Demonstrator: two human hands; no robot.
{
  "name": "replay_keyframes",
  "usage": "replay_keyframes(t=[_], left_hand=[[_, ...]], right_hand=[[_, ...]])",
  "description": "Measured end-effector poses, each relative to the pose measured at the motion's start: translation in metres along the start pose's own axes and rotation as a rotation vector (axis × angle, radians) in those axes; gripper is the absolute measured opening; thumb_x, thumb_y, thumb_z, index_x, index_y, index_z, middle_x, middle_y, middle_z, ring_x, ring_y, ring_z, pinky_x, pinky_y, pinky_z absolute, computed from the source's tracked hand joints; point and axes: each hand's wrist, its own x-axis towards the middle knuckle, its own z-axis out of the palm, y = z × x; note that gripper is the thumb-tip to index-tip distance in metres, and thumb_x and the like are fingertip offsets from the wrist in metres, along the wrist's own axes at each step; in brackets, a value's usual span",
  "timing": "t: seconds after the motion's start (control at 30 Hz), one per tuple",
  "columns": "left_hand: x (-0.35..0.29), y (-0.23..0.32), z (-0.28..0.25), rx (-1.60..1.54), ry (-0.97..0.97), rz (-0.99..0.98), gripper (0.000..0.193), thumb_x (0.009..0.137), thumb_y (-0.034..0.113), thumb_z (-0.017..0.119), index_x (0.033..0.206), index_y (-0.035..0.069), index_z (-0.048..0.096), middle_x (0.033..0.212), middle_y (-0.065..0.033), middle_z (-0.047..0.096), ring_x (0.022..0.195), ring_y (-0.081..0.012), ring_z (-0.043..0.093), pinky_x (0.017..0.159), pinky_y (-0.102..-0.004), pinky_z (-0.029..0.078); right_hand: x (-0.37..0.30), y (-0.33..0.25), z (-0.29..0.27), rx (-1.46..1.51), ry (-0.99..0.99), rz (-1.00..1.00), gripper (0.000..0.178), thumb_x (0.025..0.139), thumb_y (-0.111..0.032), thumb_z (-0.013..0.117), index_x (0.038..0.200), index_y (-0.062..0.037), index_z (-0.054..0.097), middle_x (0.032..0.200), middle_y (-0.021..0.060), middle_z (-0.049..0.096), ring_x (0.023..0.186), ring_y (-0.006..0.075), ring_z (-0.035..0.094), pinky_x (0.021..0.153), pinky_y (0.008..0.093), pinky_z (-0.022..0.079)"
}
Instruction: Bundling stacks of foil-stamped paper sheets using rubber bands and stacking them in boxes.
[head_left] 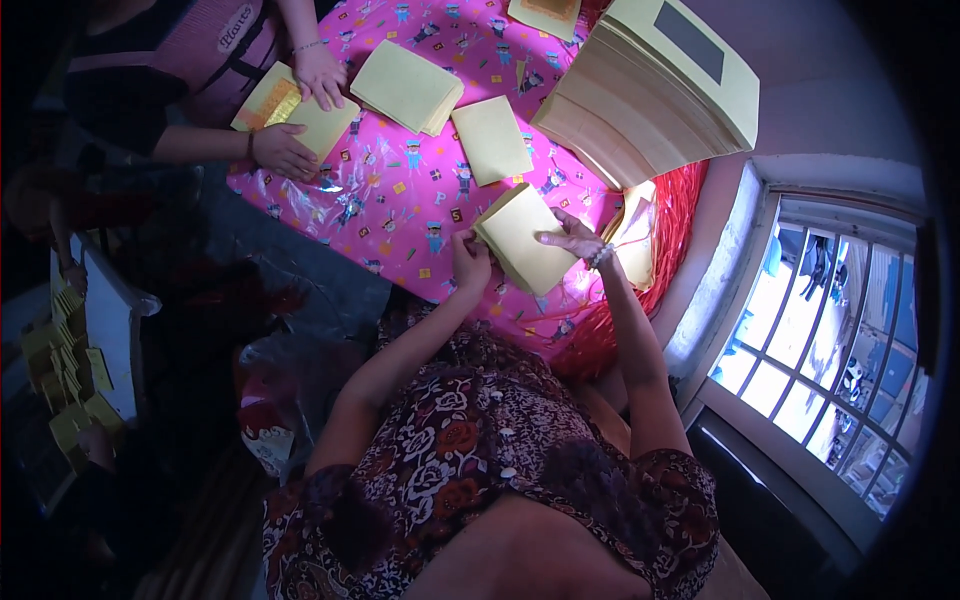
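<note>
**Obs.: yellow paper stack gripped from both sides**

From my remote post I am seeing the left hand gripping the stack's left edge, fingers curled; the right hand is clasping its right side, thumb lying on the smooth, matte top. One beaded bracelet is circling the right wrist. The stack, one rectangular block of layers, is sitting over a glossy pink printed cloth; whether it is touching, I cannot tell. Beyond, two flat yellow stacks are lying: one thick, one thinner just beside it. One tall, ridged paper block is rising at right. Stringy red strips are edging the cloth. Left, a co-worker's two hands are resting on a yellow paper piece.
</note>
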Motion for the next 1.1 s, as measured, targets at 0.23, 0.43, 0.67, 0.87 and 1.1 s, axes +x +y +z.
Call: replay_keyframes(t=[0.23, 0.43, 0.67, 0.87, 1.1], left_hand=[[-0.018, 0.028, 0.005, -0.476, 0.011, -0.311, 0.039, 0.082, 0.020, 0.067, 0.104, -0.001, 0.043, 0.102, -0.0098, 0.054, 0.094, -0.0169, 0.053, 0.080, -0.0305, 0.044], [-0.024, 0.035, 0.026, -0.198, -0.087, -0.378, 0.054, 0.075, 0.026, 0.074, 0.115, 0.003, 0.046, 0.109, -0.0111, 0.052, 0.095, -0.0194, 0.056, 0.069, -0.0326, 0.051], [-0.006, 0.017, 0.022, -0.251, -0.014, -0.278, 0.060, 0.067, 0.016, 0.079, 0.113, -0.003, 0.045, 0.108, -0.0137, 0.056, 0.094, -0.0200, 0.057, 0.080, -0.0322, 0.047], [0.030, 0.020, -0.003, 0.199, -0.090, -0.108, 0.064, 0.066, 0.017, 0.071, 0.121, 0.000, 0.043, 0.108, -0.0156, 0.055, 0.096, -0.0271, 0.057, 0.082, -0.0360, 0.048], [0.009, 0.042, 0.032, 0.505, -0.059, -0.156, 0.091, 0.062, 0.039, 0.064, 0.138, 0.003, 0.029, 0.122, -0.0280, 0.038, 0.114, -0.0420, 0.039, 0.097, -0.0459, 0.034]], right_hand=[[0.001, -0.016, 0.003, -0.098, 0.002, 0.125, 0.082, 0.073, -0.043, 0.076, 0.135, -0.0054, 0.040, 0.118, 0.0123, 0.058, 0.106, 0.0228, 0.057, 0.093, 0.0360, 0.044], [-0.001, -0.008, -0.001, -0.472, 0.254, -0.002, 0.080, 0.068, -0.052, 0.075, 0.129, -0.0062, 0.049, 0.120, 0.0184, 0.055, 0.117, 0.0273, 0.049, 0.094, 0.0409, 0.043], [-0.009, -0.001, 0.030, -0.305, 0.270, 0.213, 0.068, 0.078, -0.050, 0.067, 0.115, 0.0048, 0.051, 0.100, 0.0199, 0.063, 0.089, 0.0259, 0.064, 0.079, 0.0373, 0.052], [-0.016, 0.002, 0.060, 0.054, 0.332, 0.021, 0.055, 0.079, -0.033, 0.071, 0.114, 0.0053, 0.051, 0.097, 0.0155, 0.064, 0.084, 0.0209, 0.064, 0.071, 0.0308, 0.052], [0.012, 0.036, 0.033, 0.016, 0.329, -0.030, 0.063, 0.075, -0.039, 0.071, 0.118, 0.0030, 0.051, 0.095, 0.0188, 0.065, 0.080, 0.0262, 0.066, 0.073, 0.0357, 0.054]])
